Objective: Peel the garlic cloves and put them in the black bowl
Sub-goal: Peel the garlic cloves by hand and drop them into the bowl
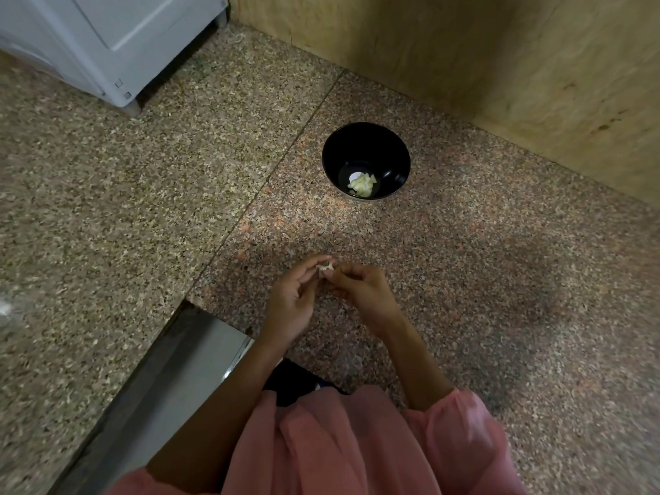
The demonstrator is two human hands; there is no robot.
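Only the head view to go on. Both hands are up over the near-middle of the speckled granite surface [143,209]. The left hand [293,301] and right hand [360,291] meet fingertip to fingertip around one garlic clove [325,269]. It's a narrow pinch from each side, with the papery skin sticking out between them. So I'd call this mid-peel on that clove.

The black bowl [357,144] sits farther out and a bit right of the hands, well apart from them. It has a small pile of peeled cloves [362,185] in the bottom, so a few are done already.

What could go wrong, as I see it:
- The clove is tiny and held only by fingertips, so a hard tug on the skin could pop it out onto the granite.
- Skin bits could stick to the clove and ride into the bowl with it.
- The bowl is a reach away, so a toss instead of a proper place could miss or bounce out.

Other stuff around: a white appliance [107,37] at far left and a wooden panel [500,66] along the far right. There's also a shiny metal surface [185,359] near left, maybe a sink edge, can't really tell. Pink clothing [357,441] fills the near edge. Nothing sits between the hands and the bowl. I can't spot any more unpeeled garlic anywhere.
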